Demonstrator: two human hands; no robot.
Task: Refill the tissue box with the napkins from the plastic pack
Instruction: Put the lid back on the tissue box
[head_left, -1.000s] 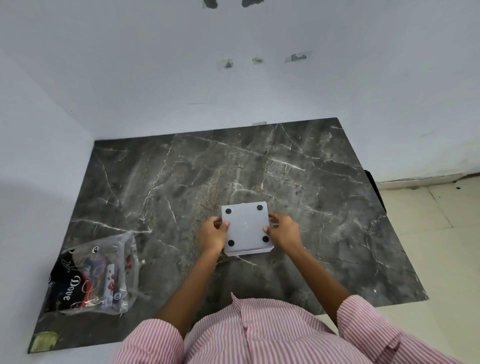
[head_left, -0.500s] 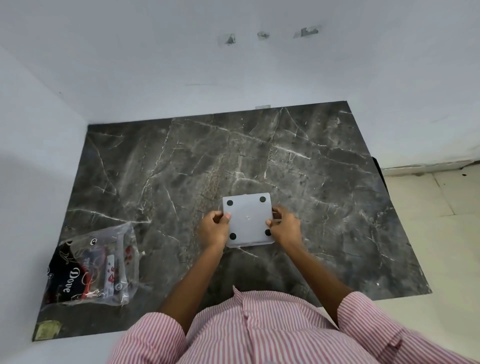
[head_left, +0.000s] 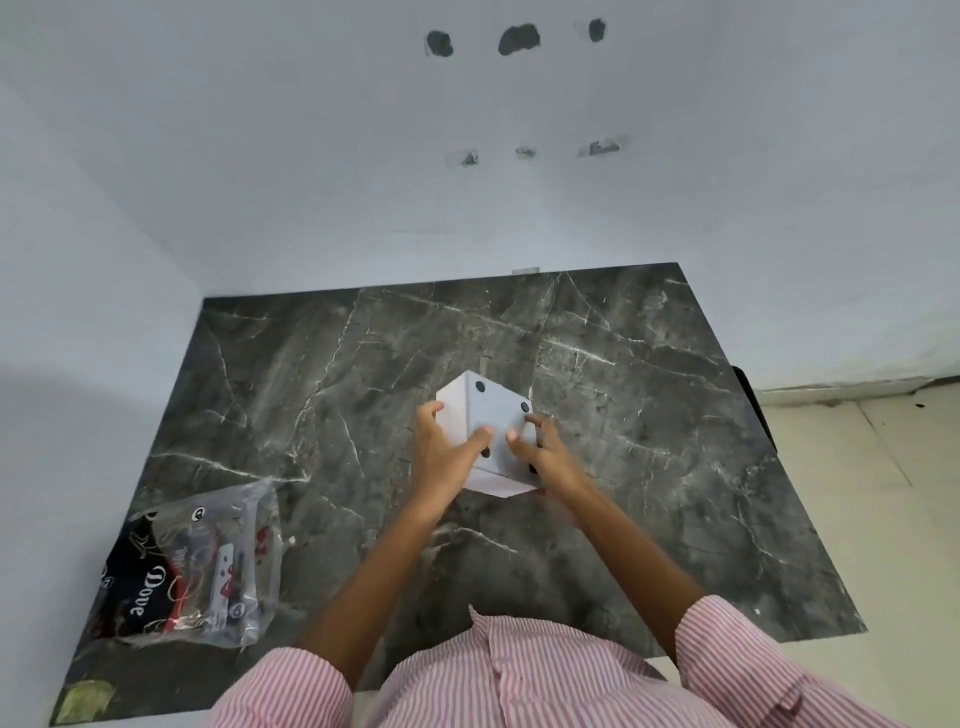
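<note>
A white cube-shaped tissue box (head_left: 496, 415) is held upside down and tilted above the middle of the dark marble table (head_left: 322, 374); its base with black round feet faces me. My left hand (head_left: 441, 452) grips its left side, thumb on the base. My right hand (head_left: 543, 454) grips its right side, fingers on the base. The clear plastic pack (head_left: 195, 569) with black and red "Dove" napkins lies at the table's front left, apart from both hands. The box's opening is hidden.
White walls close in the table at the back and the left. The table's right edge drops to a pale tiled floor (head_left: 852, 499). A yellowish scrap (head_left: 83, 701) sits at the front left corner.
The box was lying flat with its base up; both hands have now lifted and turned it so a corner points away and its left side shows. The camera has tilted up.
</note>
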